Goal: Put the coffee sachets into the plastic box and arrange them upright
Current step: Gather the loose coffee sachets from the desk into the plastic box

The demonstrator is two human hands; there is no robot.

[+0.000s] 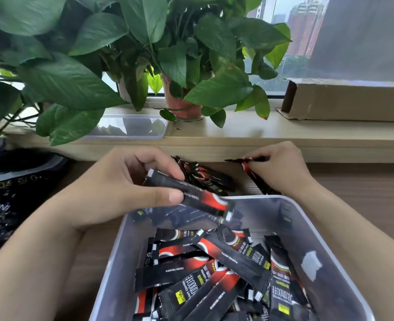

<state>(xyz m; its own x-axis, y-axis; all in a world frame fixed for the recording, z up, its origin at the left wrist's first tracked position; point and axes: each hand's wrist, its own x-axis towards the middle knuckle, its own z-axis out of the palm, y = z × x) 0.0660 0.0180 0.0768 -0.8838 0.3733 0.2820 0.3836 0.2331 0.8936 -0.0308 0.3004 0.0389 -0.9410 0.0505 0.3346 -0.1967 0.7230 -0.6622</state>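
- Plastic box [334, 258]: a clear tub sitting on the wooden table [362, 193], nearest the viewer; all places below are given relative to it.
- Sachets in the box [214, 267]: a loose heap of black-and-red coffee sticks lying flat and crossing one another at many angles; none is standing upright.
- Left hand [126, 186]: hovering over the box's far left corner, thumb and fingers closing on one sachet [205, 200], which is slanting down toward the box's middle.
- Right hand [281, 167]: resting on the table just beyond the box's far right corner, fingertips pinching the top end of another sachet [252, 174] that is angling down toward the box's rim.
- Loose sachets [205, 174]: a small pile lying on the table just beyond the box's far edge, between the two hands.
- Black bag [13, 195]: a printed pouch lying to the left of the box.
- Lid [131, 128]: a clear shallow piece sitting on the sill beyond the box, partly under the leaves.
- Plants [126, 49]: potted greenery standing on the sill beyond the box.
- Cardboard box [346, 103]: lying on the sill, beyond the box and to the right.
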